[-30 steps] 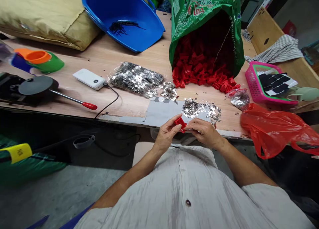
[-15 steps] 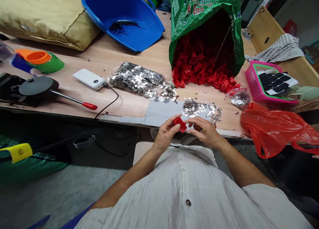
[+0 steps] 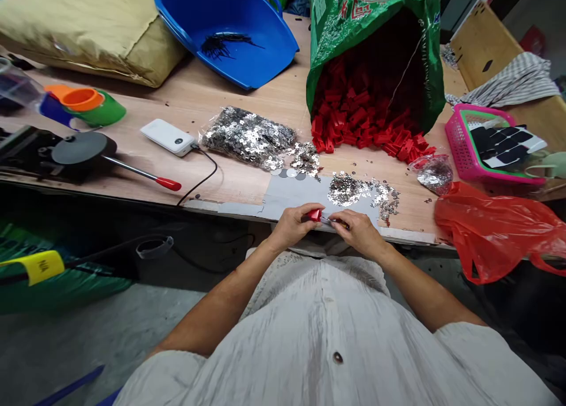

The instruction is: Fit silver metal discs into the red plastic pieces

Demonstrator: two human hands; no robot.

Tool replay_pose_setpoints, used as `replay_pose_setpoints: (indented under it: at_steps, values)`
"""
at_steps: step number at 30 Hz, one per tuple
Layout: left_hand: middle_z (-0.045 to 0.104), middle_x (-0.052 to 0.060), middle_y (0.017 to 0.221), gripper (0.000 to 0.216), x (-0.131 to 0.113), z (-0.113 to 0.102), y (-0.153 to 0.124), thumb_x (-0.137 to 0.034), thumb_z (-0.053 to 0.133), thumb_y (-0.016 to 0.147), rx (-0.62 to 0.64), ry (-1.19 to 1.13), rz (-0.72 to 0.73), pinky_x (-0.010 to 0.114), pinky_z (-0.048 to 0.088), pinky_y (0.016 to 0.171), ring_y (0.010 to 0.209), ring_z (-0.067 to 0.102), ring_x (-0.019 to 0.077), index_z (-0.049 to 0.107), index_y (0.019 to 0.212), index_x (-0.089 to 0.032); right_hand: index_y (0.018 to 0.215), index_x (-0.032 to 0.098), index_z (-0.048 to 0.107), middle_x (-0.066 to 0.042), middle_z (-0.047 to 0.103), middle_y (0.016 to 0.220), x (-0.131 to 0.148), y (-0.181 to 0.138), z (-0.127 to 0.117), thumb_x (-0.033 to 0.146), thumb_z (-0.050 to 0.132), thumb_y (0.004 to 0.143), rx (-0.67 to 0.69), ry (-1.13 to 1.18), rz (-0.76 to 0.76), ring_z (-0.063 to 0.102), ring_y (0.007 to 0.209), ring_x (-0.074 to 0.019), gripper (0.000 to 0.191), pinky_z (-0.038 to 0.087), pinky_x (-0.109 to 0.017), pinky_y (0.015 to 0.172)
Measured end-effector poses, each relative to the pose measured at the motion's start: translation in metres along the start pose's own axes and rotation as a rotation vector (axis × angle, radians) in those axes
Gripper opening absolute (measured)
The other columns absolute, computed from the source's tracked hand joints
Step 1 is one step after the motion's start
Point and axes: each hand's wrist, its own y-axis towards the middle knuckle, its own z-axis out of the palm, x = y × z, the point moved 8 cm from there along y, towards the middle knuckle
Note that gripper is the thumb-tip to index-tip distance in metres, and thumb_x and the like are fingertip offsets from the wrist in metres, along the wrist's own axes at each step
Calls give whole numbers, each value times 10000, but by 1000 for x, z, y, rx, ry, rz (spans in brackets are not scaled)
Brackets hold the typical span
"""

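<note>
At the table's near edge my left hand (image 3: 292, 226) is closed round a small red plastic piece (image 3: 314, 215). My right hand (image 3: 359, 231) is pinched against that piece from the right, with a small silvery bit at its fingertips that is too small to name. Just beyond the hands lies a loose pile of silver metal bits (image 3: 349, 189) on a grey sheet (image 3: 292, 195). Farther back a green sack (image 3: 375, 17) lies on its side, spilling red plastic pieces (image 3: 362, 120) onto the wooden table (image 3: 221, 105).
A clear bag of silver bits (image 3: 247, 136), a white power bank (image 3: 168, 137) with a black cable, a blue basin (image 3: 225, 29), a black tool with a red-tipped lever (image 3: 84, 149), stacked coloured cups (image 3: 84, 102), a pink basket (image 3: 490, 149) and a red plastic bag (image 3: 495, 229) surround the hands.
The red piece has been turned down between my fingers, so less of it shows. Both hands stay together at the table edge; the view has shifted slightly.
</note>
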Motion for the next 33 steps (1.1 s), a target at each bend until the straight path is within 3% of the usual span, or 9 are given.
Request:
replay_pose_setpoints:
  at_steps: [12, 27, 33]
  values:
    - [729, 48, 1072, 335, -1, 0, 1, -244, 702, 755, 35, 6, 53, 284, 474, 887, 958, 667, 192, 704, 1086, -196, 1055, 204, 684, -61, 672, 968, 0, 5, 11, 145, 543, 917, 46, -29, -70, 643, 882, -163, 206, 502, -286, 806]
    - [758, 43, 986, 277, 6, -1, 2, -233, 727, 720, 0, -66, -12, 305, 491, 860, 915, 684, 214, 718, 997, -223, 932, 208, 649, -61, 650, 889, 11, 10, 19, 139, 505, 911, 55, -159, 127, 609, 839, -188, 161, 473, -292, 729]
    - [721, 37, 970, 257, 2, 1, -3, -232, 740, 724, -32, -96, -6, 302, 471, 867, 909, 650, 190, 675, 970, -205, 1005, 203, 584, -58, 631, 979, 8, 8, 12, 174, 484, 925, 30, 57, 79, 588, 889, -178, 131, 453, -300, 792]
